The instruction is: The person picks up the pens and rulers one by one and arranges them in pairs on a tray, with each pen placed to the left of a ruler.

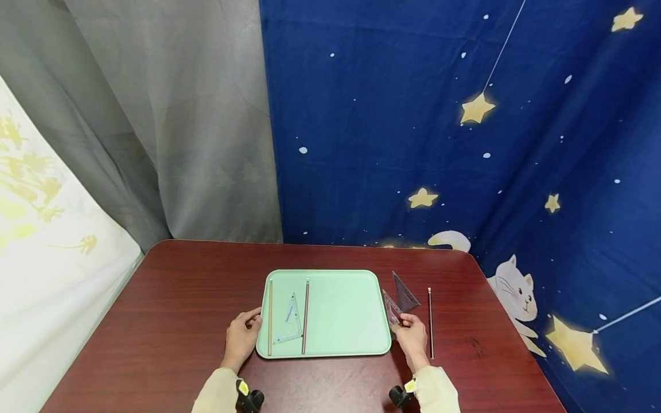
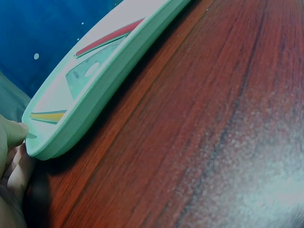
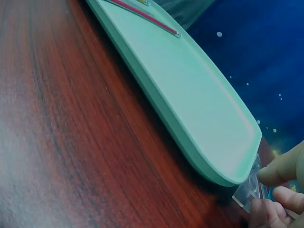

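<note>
A light green tray [image 1: 346, 315] lies on the table. My left hand [image 1: 241, 339] grips its left rim; in the left wrist view the thumb [image 2: 16, 133] presses the rim near a corner. In the tray lie a yellow pencil [image 1: 270, 318], a clear set square [image 1: 290, 330] and a red pencil [image 1: 305, 318]. Just past the tray's right edge, my right hand [image 1: 411, 338] pinches another clear set square [image 1: 391, 310] between thumb and fingers. That set square is partly hidden by the fingers in the right wrist view.
A further set square [image 1: 405, 297], darker-looking against the wood, lies beyond the right hand. To the right of it is a dark pencil [image 1: 431, 324] lying lengthwise. The reddish-brown table [image 1: 175, 310] backs onto grey and blue starry curtains [image 1: 372, 143].
</note>
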A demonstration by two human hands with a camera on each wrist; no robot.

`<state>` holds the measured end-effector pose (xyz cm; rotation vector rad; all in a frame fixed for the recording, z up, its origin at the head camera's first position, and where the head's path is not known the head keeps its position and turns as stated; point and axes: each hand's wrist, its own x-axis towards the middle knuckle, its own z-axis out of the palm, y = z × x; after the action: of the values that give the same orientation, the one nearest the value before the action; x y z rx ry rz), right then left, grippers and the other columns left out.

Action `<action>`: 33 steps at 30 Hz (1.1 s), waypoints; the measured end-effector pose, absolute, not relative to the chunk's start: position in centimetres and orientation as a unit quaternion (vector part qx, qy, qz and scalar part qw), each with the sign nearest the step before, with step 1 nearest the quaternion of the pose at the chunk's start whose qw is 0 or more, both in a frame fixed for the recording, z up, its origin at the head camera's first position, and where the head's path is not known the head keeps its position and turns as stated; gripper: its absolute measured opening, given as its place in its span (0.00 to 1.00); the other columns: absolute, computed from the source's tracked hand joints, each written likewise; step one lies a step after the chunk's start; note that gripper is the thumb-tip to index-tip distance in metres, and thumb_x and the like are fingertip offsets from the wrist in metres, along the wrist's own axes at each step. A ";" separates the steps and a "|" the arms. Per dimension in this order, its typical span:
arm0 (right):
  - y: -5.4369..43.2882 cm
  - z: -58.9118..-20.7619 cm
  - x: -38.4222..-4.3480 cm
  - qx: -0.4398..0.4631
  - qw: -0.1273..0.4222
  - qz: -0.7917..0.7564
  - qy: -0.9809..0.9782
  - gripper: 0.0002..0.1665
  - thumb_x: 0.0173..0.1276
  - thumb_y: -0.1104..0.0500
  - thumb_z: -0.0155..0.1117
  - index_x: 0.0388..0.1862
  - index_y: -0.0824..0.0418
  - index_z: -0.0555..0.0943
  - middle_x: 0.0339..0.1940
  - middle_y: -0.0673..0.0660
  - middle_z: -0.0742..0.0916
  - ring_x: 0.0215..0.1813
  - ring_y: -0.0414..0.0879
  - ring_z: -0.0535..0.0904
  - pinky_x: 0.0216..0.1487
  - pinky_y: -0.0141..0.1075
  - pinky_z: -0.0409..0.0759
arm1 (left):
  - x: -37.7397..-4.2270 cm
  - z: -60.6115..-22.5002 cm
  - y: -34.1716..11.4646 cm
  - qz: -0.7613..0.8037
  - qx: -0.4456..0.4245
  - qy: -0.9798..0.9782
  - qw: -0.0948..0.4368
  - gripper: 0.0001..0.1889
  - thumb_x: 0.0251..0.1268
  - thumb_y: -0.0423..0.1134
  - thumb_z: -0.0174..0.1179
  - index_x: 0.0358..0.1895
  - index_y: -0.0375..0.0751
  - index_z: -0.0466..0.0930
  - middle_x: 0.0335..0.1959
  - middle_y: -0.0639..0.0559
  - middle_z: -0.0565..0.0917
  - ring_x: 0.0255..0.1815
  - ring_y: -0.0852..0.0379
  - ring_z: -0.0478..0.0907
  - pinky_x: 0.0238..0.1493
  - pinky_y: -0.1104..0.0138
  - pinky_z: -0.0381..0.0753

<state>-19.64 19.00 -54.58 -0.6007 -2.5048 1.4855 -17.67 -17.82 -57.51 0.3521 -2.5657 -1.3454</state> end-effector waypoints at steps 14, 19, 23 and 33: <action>19.0 -55.1 -19.5 -0.182 0.110 0.424 -0.880 0.33 0.41 0.67 0.72 0.49 0.77 0.75 0.41 0.72 0.80 0.50 0.59 0.67 0.48 0.44 0.68 | -17.6 -57.5 -17.8 -0.458 0.126 -0.873 0.113 0.15 0.65 0.33 0.57 0.53 0.37 0.83 0.36 0.48 0.82 0.31 0.63 0.73 0.35 0.68 0.70; 19.2 -55.1 -19.6 -0.179 0.106 0.412 -0.887 0.36 0.42 0.66 0.72 0.52 0.79 0.74 0.44 0.74 0.77 0.52 0.61 0.67 0.48 0.47 0.69 | -17.6 -57.5 -17.8 -0.457 0.124 -0.873 0.120 0.14 0.65 0.33 0.57 0.52 0.37 0.83 0.35 0.48 0.82 0.30 0.64 0.74 0.35 0.69 0.70; 19.4 -55.0 -19.4 -0.180 0.085 0.414 -0.888 0.38 0.40 0.66 0.71 0.54 0.79 0.73 0.47 0.75 0.74 0.52 0.62 0.67 0.49 0.48 0.69 | -17.7 -57.6 -17.7 -0.459 0.123 -0.872 0.119 0.14 0.65 0.33 0.57 0.53 0.37 0.83 0.35 0.48 0.82 0.30 0.63 0.74 0.35 0.69 0.70; 19.7 -54.4 -18.6 -0.187 0.054 0.386 -0.902 0.34 0.33 0.65 0.72 0.45 0.74 0.76 0.42 0.71 0.74 0.46 0.61 0.69 0.43 0.44 0.70 | -17.7 -57.6 -17.9 -0.457 0.122 -0.874 0.108 0.15 0.66 0.34 0.56 0.54 0.38 0.82 0.36 0.48 0.82 0.31 0.61 0.74 0.36 0.67 0.70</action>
<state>-18.59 19.73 -54.36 -0.5672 -2.7402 1.1728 -17.67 -17.87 -57.64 0.3596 -2.5719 -1.3459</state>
